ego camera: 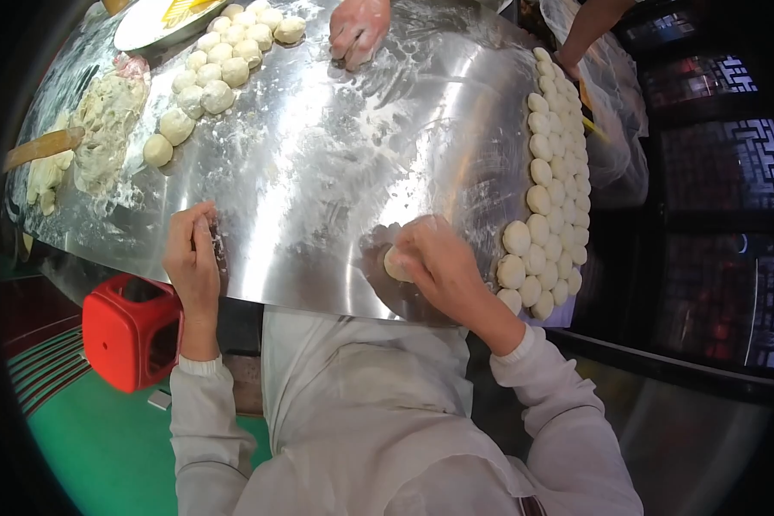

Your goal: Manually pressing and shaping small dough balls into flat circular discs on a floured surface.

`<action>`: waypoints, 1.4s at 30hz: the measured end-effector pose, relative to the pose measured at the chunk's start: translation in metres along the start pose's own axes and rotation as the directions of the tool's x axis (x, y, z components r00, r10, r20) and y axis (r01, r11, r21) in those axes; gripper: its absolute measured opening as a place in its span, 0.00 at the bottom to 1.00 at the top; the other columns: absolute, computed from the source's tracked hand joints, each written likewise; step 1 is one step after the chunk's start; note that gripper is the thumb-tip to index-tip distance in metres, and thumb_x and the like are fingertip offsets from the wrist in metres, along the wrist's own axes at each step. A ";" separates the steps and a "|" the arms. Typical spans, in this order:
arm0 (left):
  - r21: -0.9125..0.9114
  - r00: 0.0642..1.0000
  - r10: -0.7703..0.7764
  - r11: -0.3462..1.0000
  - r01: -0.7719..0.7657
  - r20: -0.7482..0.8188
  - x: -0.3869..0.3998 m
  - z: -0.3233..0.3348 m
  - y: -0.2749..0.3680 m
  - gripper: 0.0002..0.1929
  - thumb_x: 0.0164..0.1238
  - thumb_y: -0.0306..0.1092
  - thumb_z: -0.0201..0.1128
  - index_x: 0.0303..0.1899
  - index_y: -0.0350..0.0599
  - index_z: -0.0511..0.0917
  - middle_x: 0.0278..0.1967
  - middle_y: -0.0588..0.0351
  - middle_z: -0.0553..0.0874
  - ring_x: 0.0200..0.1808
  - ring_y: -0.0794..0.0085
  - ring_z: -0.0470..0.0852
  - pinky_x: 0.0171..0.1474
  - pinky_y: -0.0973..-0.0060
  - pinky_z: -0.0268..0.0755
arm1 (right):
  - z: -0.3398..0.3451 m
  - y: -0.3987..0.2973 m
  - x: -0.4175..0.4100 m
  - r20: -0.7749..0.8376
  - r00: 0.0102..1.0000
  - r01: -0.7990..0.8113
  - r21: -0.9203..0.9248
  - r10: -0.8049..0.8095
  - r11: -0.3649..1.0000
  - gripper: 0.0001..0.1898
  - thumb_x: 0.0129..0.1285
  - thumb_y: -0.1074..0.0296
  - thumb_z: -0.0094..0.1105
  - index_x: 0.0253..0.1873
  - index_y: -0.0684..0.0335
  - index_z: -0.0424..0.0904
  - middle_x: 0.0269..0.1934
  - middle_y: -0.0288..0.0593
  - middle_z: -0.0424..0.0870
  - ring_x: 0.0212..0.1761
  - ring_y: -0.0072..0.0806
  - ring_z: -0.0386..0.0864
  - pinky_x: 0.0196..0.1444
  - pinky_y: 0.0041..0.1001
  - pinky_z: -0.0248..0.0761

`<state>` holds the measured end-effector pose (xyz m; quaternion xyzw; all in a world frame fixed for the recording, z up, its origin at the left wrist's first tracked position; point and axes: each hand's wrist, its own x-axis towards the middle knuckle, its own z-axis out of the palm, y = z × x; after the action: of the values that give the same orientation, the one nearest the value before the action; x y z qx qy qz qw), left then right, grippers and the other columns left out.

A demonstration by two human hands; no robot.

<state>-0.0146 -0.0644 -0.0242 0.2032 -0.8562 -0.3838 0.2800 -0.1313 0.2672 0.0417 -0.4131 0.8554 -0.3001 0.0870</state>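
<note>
My right hand (431, 255) curls around a dough ball (398, 264) on the floured stainless steel table (309, 213), near its front edge; part of the ball shows left of the fingers. My left hand (192, 248) rests at the table's front left with its fingers curled in; whether anything lies inside it cannot be seen. Ahead of the left hand, a cluster of dough balls (218, 97) sits on the metal. Close-packed rows of dough balls (556, 193) line the table's right side, just beyond my right hand.
At the left lie a mass of soft dough (109, 126) and a wooden handle (45, 148). A white tray (143, 29) stands at the back left. A co-worker's hand (359, 29) touches the far table; another person's arm (587, 35) reaches in at right. A red plastic stool (126, 332) stands below.
</note>
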 end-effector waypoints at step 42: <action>0.053 1.000 0.016 0.998 -0.018 0.024 0.002 -0.006 -0.007 0.09 0.78 0.24 0.55 0.48 0.35 0.84 0.44 0.46 0.87 0.45 0.57 0.85 0.53 0.66 0.76 | -0.116 0.148 -0.005 0.148 0.958 -0.028 -0.804 0.247 0.594 0.09 0.64 0.76 0.58 0.45 0.57 0.86 0.41 0.42 0.88 0.52 0.43 0.82 0.65 0.45 0.66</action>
<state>-0.0114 -0.0728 -0.0257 0.1988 -0.8711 -0.3607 0.2676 -0.2716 0.3931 0.0479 -0.3743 0.9110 0.1720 0.0220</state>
